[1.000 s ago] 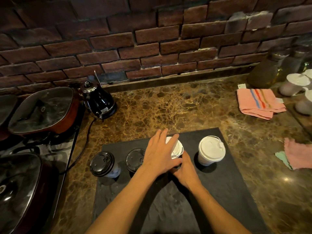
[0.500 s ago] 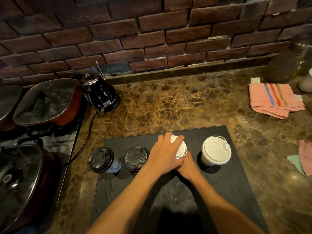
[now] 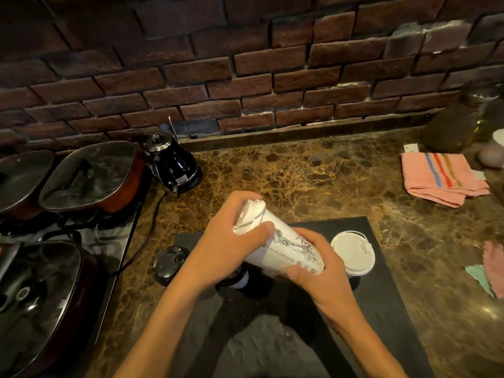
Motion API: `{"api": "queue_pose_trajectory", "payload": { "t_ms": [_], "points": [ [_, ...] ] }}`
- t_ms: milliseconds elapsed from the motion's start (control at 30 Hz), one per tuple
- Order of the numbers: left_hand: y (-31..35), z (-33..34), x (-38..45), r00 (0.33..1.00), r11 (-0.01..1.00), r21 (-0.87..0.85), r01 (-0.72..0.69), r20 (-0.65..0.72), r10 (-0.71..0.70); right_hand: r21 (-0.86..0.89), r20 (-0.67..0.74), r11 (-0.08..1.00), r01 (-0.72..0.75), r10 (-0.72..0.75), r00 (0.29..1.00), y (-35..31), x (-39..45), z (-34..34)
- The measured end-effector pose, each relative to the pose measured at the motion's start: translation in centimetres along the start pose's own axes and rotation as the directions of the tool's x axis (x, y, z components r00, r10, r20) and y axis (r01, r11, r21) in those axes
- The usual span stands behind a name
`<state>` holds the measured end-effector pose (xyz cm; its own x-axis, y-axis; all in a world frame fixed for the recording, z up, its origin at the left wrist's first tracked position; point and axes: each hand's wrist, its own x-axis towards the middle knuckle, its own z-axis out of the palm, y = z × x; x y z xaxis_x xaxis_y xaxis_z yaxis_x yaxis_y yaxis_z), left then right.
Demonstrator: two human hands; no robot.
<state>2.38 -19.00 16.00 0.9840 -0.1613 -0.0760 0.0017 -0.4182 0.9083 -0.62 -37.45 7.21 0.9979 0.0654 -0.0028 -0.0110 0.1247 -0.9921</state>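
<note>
White paper cup (image 3: 286, 252) held tilted in both hands above the black mat (image 3: 381, 309).

The left hand (image 3: 226, 249) has its grip curled round the cup's white lid (image 3: 249, 215) at the raised far end, thumb pressed across the rim. The right hand (image 3: 321, 279) has its grip wrapped round the lower, near end, thumb on the printed side. The cup hangs clear of the mat, slanting up and away to the left, with a black line drawing along its wall. A second white-lidded cup (image 3: 353, 253) stands on the mat just beside the right hand. A black-lidded cup (image 3: 169, 264) stands at the mat's left edge, and another dark cup (image 3: 240, 281) shows partly under the left wrist. On the marbled counter (image 3: 300, 173) sit a black kettle (image 3: 174, 163) and a striped pink cloth (image 3: 441, 178).
</note>
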Motion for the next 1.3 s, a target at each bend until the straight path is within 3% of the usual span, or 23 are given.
{"api": "queue_pose_trajectory", "payload": {
  "t_ms": [133, 233, 300, 400, 467, 600, 967, 1167, 1300],
  "points": [
    [-1.2, -1.8, 0.0, 0.998, 0.992, -0.108, 0.063, -0.002, -0.063, -0.053, 0.027, 0.995, 0.082, -0.081, 0.996, -4.0, -1.0, 0.5],
    [-1.2, -2.4, -1.2, 1.0, 0.994, -0.111, 0.013, 0.022, -0.01, -0.047, 0.018, 0.994, 0.103, -0.102, 0.995, -5.4, -1.6, 0.4],
    [1.2, -1.2, -2.1, 0.998, 0.996, -0.076, -0.036, -0.053, 0.032, -0.074, -0.043, 0.986, 0.147, -0.151, 0.988, -5.9, -1.8, 0.6],
    [4.0, 0.4, -4.0, 0.975, 0.973, -0.074, -0.22, -0.05, 0.217, 0.09, -0.219, 0.987, 0.133, -0.11, 0.969, -6.0, -1.8, 0.8],
    [4.2, 1.3, -4.4, 0.966, 0.966, -0.052, -0.252, -0.071, 0.248, 0.143, -0.311, 0.982, 0.127, -0.077, 0.947, -6.2, -1.9, 0.8],
    [3.9, 2.1, -5.0, 0.96, 0.961, -0.076, -0.264, -0.112, 0.255, 0.139, -0.356, 0.979, 0.151, -0.092, 0.93, -6.6, -2.2, 1.0],
    [3.7, 2.6, -6.5, 0.962, 0.965, -0.047, -0.257, -0.108, 0.251, 0.167, -0.421, 0.982, 0.089, -0.01, 0.907, -5.8, -4.3, 2.1],
    [2.1, 3.4, -7.2, 0.978, 0.974, -0.117, -0.194, -0.097, 0.184, 0.162, -0.342, 0.987, 0.023, 0.034, 0.939, -6.1, -4.1, 0.8],
    [3.0, 2.7, -6.7, 0.947, 0.957, -0.083, -0.278, -0.192, 0.259, 0.141, -0.306, 0.989, 0.034, 0.011, 0.952, -7.2, -3.3, 0.9]
  ]
}}
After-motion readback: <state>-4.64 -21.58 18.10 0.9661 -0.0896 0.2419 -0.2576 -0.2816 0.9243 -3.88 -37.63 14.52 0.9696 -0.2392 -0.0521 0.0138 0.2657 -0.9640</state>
